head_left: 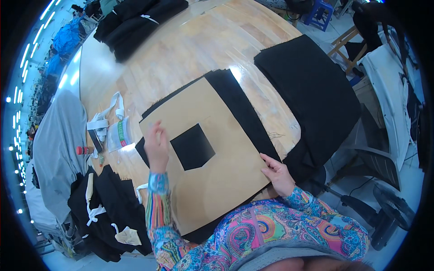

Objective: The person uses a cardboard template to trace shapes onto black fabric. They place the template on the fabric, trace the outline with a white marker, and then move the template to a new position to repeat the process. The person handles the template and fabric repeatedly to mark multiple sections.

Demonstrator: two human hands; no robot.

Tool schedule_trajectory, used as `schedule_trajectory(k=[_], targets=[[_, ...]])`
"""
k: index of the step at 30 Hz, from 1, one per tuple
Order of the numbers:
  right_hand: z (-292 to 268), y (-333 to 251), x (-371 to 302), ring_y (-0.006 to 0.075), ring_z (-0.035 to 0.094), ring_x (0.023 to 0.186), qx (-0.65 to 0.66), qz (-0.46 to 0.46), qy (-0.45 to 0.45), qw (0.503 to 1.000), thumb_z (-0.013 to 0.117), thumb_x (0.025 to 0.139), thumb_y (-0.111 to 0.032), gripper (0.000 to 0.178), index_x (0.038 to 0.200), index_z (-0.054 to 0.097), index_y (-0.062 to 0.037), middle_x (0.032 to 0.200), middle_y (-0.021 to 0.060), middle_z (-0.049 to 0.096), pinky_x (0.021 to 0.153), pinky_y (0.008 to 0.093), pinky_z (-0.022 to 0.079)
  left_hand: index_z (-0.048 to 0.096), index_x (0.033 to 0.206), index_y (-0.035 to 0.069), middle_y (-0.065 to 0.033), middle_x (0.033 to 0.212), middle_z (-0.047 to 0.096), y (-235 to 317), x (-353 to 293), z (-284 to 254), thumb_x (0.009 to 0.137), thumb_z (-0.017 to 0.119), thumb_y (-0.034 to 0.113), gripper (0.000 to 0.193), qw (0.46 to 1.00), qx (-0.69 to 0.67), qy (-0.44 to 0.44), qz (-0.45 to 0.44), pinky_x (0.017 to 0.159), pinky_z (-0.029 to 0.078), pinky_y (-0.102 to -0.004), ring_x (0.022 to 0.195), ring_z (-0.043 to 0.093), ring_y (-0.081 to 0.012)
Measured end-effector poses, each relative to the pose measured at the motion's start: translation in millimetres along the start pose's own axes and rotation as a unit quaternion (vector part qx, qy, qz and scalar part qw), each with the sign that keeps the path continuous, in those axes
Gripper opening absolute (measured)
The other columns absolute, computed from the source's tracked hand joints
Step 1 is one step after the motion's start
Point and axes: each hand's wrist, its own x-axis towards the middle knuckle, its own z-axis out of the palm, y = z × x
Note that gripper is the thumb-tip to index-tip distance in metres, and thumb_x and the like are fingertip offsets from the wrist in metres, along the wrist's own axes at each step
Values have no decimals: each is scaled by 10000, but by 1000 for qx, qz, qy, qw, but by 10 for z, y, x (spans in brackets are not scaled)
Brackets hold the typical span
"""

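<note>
A tan cardboard template [217, 185] with a five-sided cutout lies tilted on a piece of black fabric [233, 97] on the table. Black cloth shows through the cutout. My left hand [157, 147] is over the template's left edge, fingers raised and slightly apart, with nothing visible in them. At the right corner, my right hand [277, 176] grips the template's edge between thumb and fingers. Part of the fabric sticks out past the template along its upper right side.
A black fabric stack [312, 90] hangs over the table's right edge. Tied black bundles lie at the far end [140, 25] and lower left [108, 203]. White tape [108, 113], a plastic packet [119, 135] and a red-capped item [83, 150] sit at left. A black fan [389, 212] stands lower right.
</note>
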Motion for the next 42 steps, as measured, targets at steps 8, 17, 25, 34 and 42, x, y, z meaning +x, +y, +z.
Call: schedule_trajectory(k=[8,17,25,34,42], targets=[[110,-25,-45,98,545,979,63,16,1,998,525,850,61,484,1318,410,9,1146,87,571,858,226,437,548,907,45,-118,920,612,11,1095,1361,756,597,-26,174,980,-54,-151,115,784,469,-338,886,584,-282],[150,19,-5,79,526,983,103,24,9,994,542,849,55,487,1317,413,8,1136,65,557,861,212,427,515,853,61,-89,1019,628,21,1156,1607,757,614,18,145,981,-129,-124,68,786,437,-370,895,552,-279],[134,11,-3,64,504,995,125,33,2,992,552,846,55,497,1320,414,1,1135,45,546,874,202,409,511,847,40,-97,1020,627,74,1164,1600,759,621,15,143,981,-139,-127,39,783,448,-360,892,543,-276],[170,-59,-1,99,538,1002,149,37,-1,988,534,843,66,509,1328,391,8,1131,73,561,883,229,430,525,842,41,-96,1018,629,95,1204,1586,768,617,26,120,982,-124,-142,25,809,437,-358,922,530,-275],[141,59,-148,88,561,888,148,43,35,987,583,843,6,364,1195,492,4,963,47,591,779,217,466,535,831,40,-135,969,621,-37,1183,1676,791,606,52,82,983,-95,-126,92,734,451,-351,828,545,-277]])
